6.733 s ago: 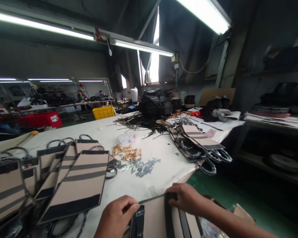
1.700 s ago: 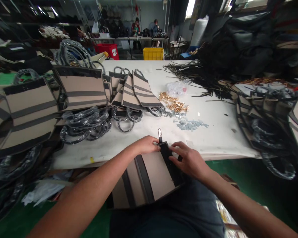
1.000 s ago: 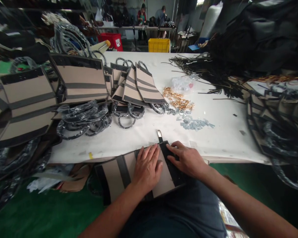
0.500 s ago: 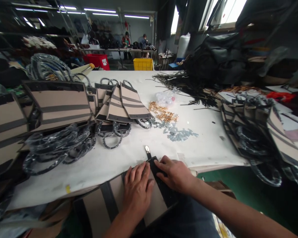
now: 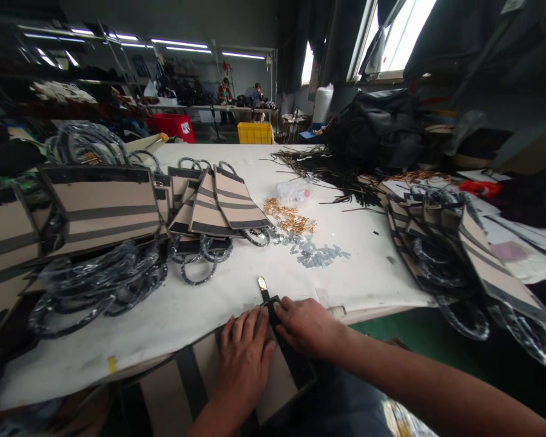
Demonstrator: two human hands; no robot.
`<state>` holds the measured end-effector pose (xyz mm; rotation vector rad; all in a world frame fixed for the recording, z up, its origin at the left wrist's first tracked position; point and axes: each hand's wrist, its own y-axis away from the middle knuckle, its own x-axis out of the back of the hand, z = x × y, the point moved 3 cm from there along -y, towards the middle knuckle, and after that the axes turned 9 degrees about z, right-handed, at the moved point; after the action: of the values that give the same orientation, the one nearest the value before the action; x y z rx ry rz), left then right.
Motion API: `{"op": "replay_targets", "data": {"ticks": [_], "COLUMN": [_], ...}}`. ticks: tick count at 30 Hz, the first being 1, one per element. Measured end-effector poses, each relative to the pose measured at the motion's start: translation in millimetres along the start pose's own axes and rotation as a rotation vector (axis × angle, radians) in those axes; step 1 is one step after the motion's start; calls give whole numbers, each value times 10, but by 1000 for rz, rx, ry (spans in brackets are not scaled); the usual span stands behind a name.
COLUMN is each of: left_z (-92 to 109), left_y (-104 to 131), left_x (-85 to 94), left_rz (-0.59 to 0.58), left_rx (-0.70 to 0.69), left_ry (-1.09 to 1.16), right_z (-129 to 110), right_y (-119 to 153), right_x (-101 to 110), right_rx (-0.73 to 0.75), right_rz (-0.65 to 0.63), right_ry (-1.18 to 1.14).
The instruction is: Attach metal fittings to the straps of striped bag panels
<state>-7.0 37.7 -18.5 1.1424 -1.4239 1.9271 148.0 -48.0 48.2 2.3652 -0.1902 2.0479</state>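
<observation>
A beige bag panel [image 5: 279,383] with dark stripes and a black border lies at the near table edge, partly over my lap. My left hand [image 5: 244,358] rests flat on its beige face, fingers stretched out. On the black end strip, my right hand [image 5: 307,328] has its fingers bent and pressed together, gripping near the top corner. A short black strap with a shiny metal tip [image 5: 262,284] sticks out from that end, just beyond both hands' fingertips. The underside of the panel is hidden.
Striped bag panels with plastic-wrapped handles [image 5: 102,203] are piled at left, more bag panels [image 5: 491,255] at right. Gold metal pieces [image 5: 291,217], grey flat pieces [image 5: 321,252] and a plastic bag [image 5: 293,192] lie mid-table. Black cords [image 5: 318,167] lie behind. Two people are far off.
The camera view has shifted slightly, so the table and piles sit a little lower and further left. Both hands keep their places on the bag panel.
</observation>
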Motion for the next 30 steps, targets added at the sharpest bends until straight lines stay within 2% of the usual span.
{"op": "replay_targets", "data": {"ticks": [3, 6, 8, 10, 12, 14, 16, 22, 30], "left_z": [1, -7, -13, -15, -17, -19, -21, -9, 6], "left_y": [4, 4, 5, 8, 13, 19, 25, 34, 52], "left_x": [24, 46, 51, 45, 35, 29, 31, 53, 57], "left_rz": [5, 15, 22, 20, 18, 20, 24, -2, -39], "left_rx": [-17, -11, 11, 32, 48, 58, 67, 110, 134], "left_ry": [-4, 16, 45, 81, 111, 127, 135, 178, 202], "right_z": [-11, 143, 411, 793, 1179, 1478, 1664, 1800, 1873], "right_y": [17, 31, 48, 85, 126, 145, 143, 111, 99], "right_x": [19, 43, 82, 125, 137, 105, 37, -150, -106], "right_rx": [-68, -112, -222, -438, -630, -734, -800, -897, -904], "right_rz": [56, 86, 140, 219, 245, 229, 218, 241, 267], "right_ry": [-30, -58, -68, -77, -51, -30, -25, -23, -56]}}
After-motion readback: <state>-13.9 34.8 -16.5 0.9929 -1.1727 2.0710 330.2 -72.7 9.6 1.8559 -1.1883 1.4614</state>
